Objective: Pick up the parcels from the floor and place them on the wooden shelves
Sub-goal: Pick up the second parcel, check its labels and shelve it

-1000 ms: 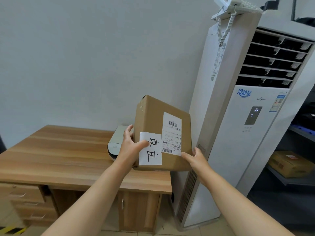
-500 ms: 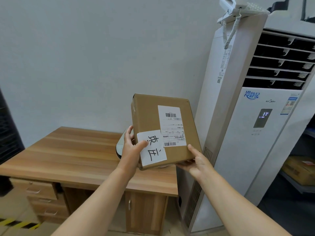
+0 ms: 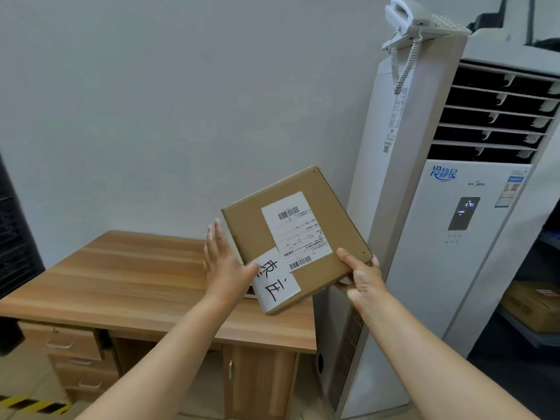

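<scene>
Right hand (image 3: 360,275) alone pinches the tilted parcel (image 3: 295,237) corner; left hand (image 3: 225,262) open beside it — it could slip onto the bench (image 3: 121,277).

We reach both bare forearms up and forward from the bottom of the view. Our left hand (image 3: 225,262) is flat and open, its 4 fingers (image 3: 215,234) straight and together, pointing up, thumb stretched to the right. Our right hand (image 3: 360,274) is closed in a pinch, thumb on top and the other fingers curled beneath, wrist bent slightly inward.
</scene>
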Demonstrator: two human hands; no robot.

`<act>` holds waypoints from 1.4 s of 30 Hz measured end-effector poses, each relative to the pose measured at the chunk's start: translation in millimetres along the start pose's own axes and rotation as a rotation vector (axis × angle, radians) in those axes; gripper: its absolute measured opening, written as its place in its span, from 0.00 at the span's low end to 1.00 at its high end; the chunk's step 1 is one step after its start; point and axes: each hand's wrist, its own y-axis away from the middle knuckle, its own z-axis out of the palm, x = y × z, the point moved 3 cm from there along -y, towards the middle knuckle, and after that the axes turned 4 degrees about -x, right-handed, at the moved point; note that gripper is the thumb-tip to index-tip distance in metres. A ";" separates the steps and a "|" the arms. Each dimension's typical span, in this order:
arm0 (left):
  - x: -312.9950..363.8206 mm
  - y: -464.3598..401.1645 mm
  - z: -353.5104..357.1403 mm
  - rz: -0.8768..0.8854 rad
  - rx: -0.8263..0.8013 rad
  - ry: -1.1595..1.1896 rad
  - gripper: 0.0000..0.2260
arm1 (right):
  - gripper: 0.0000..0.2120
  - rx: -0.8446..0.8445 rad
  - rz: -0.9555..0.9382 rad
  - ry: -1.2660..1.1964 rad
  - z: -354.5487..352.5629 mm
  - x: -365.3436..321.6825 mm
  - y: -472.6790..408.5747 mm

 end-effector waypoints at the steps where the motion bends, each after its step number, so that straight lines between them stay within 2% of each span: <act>1: 7.0 -2.6 -2.9 0.063 0.015 -0.061 0.50 | 0.42 -0.012 -0.035 0.030 2.4 -4.7 0.2; 6: 38.5 -27.2 -8.3 0.309 -0.076 -0.381 0.46 | 0.51 -0.189 -0.157 0.341 18.7 -24.2 2.4; 10: 54.4 -48.9 -14.2 0.443 -0.163 -0.580 0.42 | 0.52 -0.399 -0.239 0.661 37.9 -37.4 10.7; 13: 56.6 -59.5 -14.8 0.548 -0.333 -0.643 0.38 | 0.53 -0.477 -0.282 0.838 49.2 -46.0 11.6; 16: 47.6 -59.4 -11.2 0.483 -0.522 -0.549 0.36 | 0.52 -0.541 -0.304 0.982 58.2 -51.1 14.5; 20: 27.4 -58.5 -7.4 0.325 -0.665 -0.345 0.38 | 0.49 -0.602 -0.318 1.104 65.5 -56.1 16.6; 22: 21.0 -56.5 -8.6 0.249 -0.719 -0.253 0.39 | 0.48 -0.624 -0.314 1.145 66.2 -58.0 14.1; 25: 17.5 -52.4 -9.6 0.211 -0.717 -0.139 0.39 | 0.47 -0.650 -0.310 1.175 66.6 -59.3 11.6; 31: 14.1 -46.7 -2.4 0.170 -0.716 0.087 0.34 | 0.49 -0.597 -0.382 1.263 62.8 -58.2 0.2; 36: -1.1 -49.4 -0.3 0.009 -0.588 0.357 0.34 | 0.53 -0.312 -0.571 1.338 41.2 -59.1 -12.6; 39: -12.9 -50.6 2.9 -0.063 -0.532 0.422 0.35 | 0.56 -0.181 -0.578 1.209 24.8 -57.1 -15.8; 42: -18.4 -48.7 11.4 -0.116 -0.507 0.436 0.37 | 0.56 -0.153 -0.510 1.093 10.6 -50.7 -20.0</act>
